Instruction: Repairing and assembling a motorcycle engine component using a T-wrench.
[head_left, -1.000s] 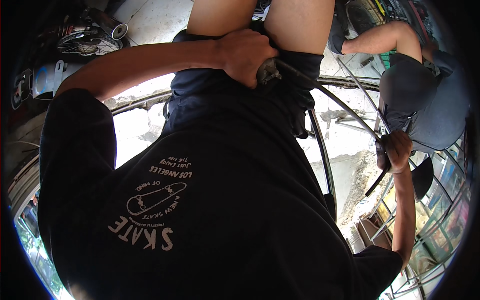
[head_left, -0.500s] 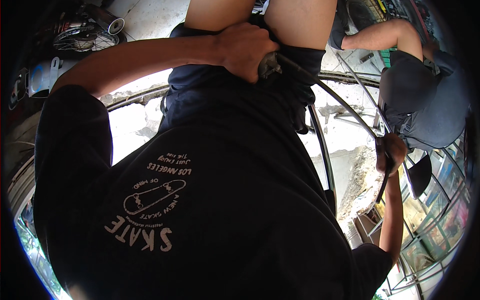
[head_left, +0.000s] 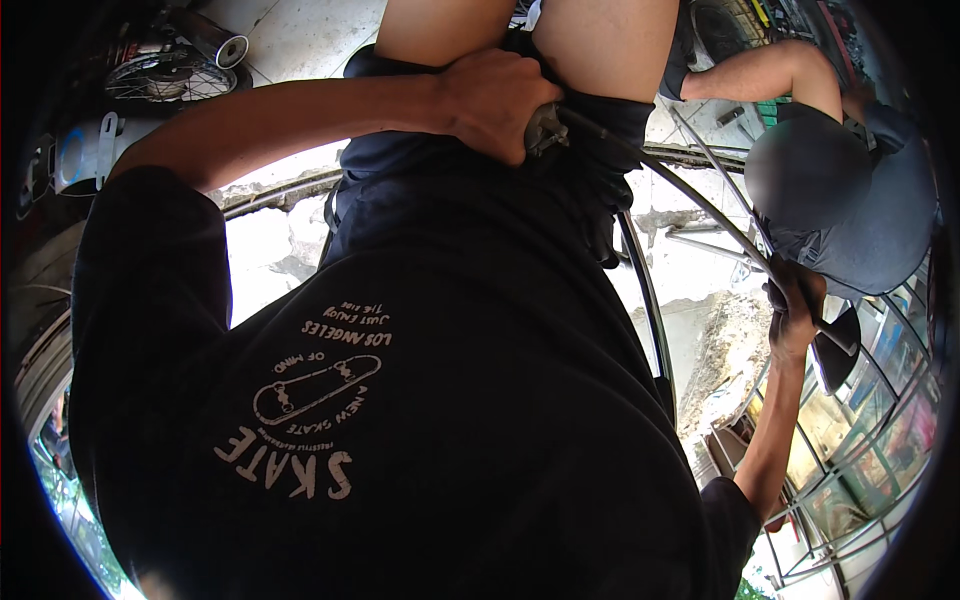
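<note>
Left hand (head_left: 495, 100) clenched around metal hub (head_left: 545, 128) at lap. Right hand (head_left: 795, 310) gripping thin wheel rim (head_left: 640, 290), fist closed.

Matt black cloth shirt (head_left: 420, 420), shiny metal rim (head_left: 650, 310), rough pale concrete floor (head_left: 300, 40)

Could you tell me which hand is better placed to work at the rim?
Right: the right hand is at the thin metal spoke's rim end; the left hand clasps the grey metal hub.
</note>
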